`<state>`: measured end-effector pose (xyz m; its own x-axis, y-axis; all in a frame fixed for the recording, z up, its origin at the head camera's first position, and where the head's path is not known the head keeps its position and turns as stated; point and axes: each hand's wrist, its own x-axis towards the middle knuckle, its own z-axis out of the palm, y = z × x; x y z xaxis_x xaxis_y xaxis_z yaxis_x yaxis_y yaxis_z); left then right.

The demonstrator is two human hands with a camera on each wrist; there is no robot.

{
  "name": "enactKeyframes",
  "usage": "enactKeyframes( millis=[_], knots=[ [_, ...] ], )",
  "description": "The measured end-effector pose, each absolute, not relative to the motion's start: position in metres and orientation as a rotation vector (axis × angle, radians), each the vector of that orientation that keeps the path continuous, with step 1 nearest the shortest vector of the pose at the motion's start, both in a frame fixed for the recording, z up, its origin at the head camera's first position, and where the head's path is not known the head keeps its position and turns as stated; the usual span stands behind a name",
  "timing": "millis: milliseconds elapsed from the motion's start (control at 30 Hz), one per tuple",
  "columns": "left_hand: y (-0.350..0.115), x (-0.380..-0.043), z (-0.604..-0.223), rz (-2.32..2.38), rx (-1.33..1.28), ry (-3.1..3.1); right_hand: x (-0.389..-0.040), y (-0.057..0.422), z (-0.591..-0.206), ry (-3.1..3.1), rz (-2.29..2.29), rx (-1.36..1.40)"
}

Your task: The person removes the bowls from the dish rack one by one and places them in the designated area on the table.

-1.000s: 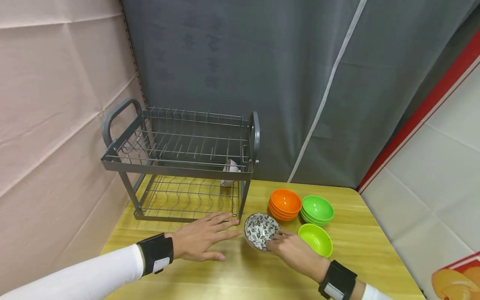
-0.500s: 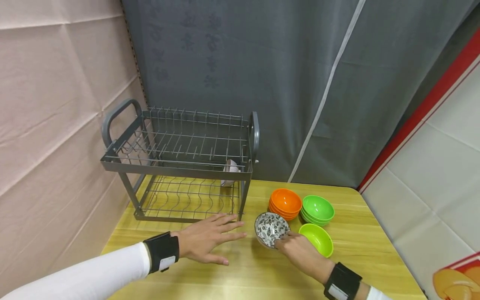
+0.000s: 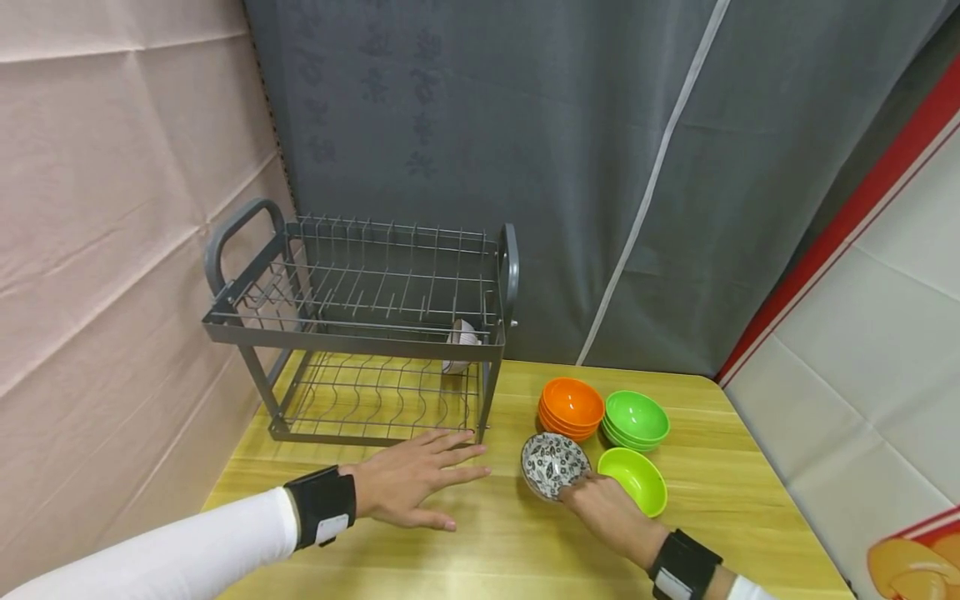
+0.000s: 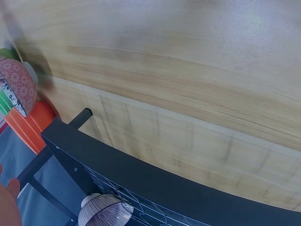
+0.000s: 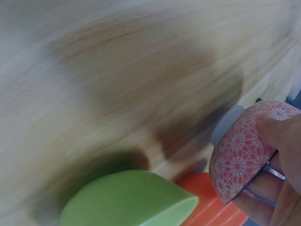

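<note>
My right hand [image 3: 611,515] pinches the near right rim of a small bowl [image 3: 551,462] with a dark floral pattern inside. The bowl's outside [image 5: 244,146] is red with white flowers, and a pale foot ring shows. In the right wrist view the thumb presses the outer wall while the other fingers reach inside; the bowl is tilted and casts a shadow on the table. My left hand [image 3: 420,483] spreads its fingers in front of the dish rack's lower right corner, holding nothing. The two-tier grey dish rack [image 3: 352,340] has a striped bowl [image 4: 106,212] on its lower tier.
Orange stacked bowls [image 3: 572,407] stand just behind the held bowl. Right of them is a stack of green bowls [image 3: 636,419], with a lime bowl [image 3: 633,479] in front, close to my right hand. A pink cloth wall [image 3: 120,250] borders the left side.
My right hand has carried the bowl to the right, closer to the orange and lime bowls. My left hand shifted slightly right, then stayed nearly still.
</note>
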<state>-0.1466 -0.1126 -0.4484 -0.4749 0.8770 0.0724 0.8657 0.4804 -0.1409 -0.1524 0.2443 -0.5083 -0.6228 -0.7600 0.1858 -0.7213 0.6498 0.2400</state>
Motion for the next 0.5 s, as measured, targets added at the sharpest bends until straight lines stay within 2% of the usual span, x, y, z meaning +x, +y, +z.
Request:
enactKeyframes(
  millis=[500],
  knots=[
    [-0.114, -0.146, -0.450, 0.124, -1.546, -2.584, -0.159, 0.254, -0.524, -2.590, -0.302, 1.203]
  ],
)
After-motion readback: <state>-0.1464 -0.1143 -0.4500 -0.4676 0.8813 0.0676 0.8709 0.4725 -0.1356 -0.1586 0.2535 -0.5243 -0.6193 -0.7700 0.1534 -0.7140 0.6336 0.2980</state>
